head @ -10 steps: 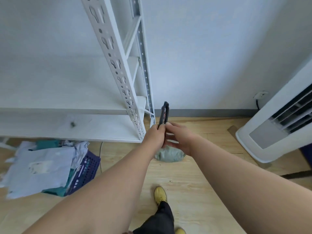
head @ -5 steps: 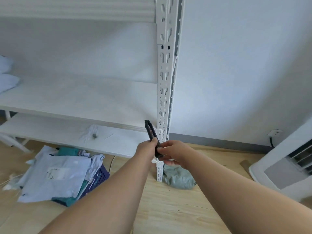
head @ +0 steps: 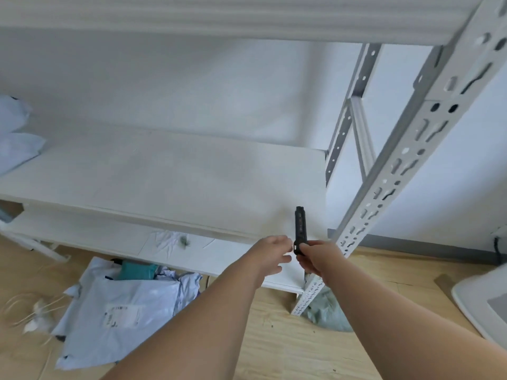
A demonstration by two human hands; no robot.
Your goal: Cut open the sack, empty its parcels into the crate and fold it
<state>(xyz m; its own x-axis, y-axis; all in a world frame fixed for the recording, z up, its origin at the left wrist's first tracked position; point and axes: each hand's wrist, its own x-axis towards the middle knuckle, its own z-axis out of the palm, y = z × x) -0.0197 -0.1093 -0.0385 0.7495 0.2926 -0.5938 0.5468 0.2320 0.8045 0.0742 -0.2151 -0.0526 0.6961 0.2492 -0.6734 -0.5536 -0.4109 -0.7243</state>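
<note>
My right hand (head: 318, 257) grips the lower end of a black utility knife (head: 300, 229), which points upright in front of the white shelf. My left hand (head: 273, 253) sits just left of the knife, fingers apart, not touching it. The grey-green sack (head: 325, 311) lies bundled on the wooden floor behind the rack post. At lower left, light blue parcels (head: 120, 305) are heaped over a dark crate, which they almost entirely hide.
A white metal rack fills the view, with a broad middle shelf (head: 164, 174), a low shelf and a slotted post (head: 384, 187) at right. Two pale parcels (head: 16, 144) lie on the shelf's far left. White cord (head: 35, 316) trails on the floor; a white appliance (head: 482, 305) stands at right.
My left hand has let go of the knife, leaving it in my right hand alone. My view has swung left and upward toward the shelf.
</note>
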